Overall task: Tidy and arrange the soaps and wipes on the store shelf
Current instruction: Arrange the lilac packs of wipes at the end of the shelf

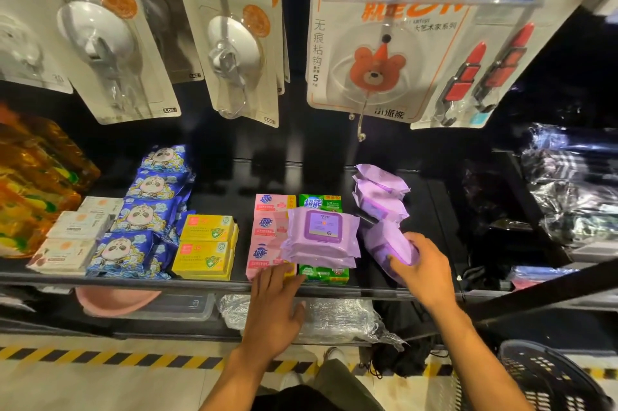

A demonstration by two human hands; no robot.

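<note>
On the shelf [244,190], a wipes stack [321,236] lies across pink soaps [267,226] and green soaps [322,275]. At its 3 o'clock my right hand [421,267] grips a wipes pack [388,243]; at 7 o'clock my flat left hand [274,310] touches the pink soaps.

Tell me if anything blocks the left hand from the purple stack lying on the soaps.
Nothing visible does. The left hand reaches open over the shelf edge, fingertips at the front pink soap, just before the purple stack.
</note>
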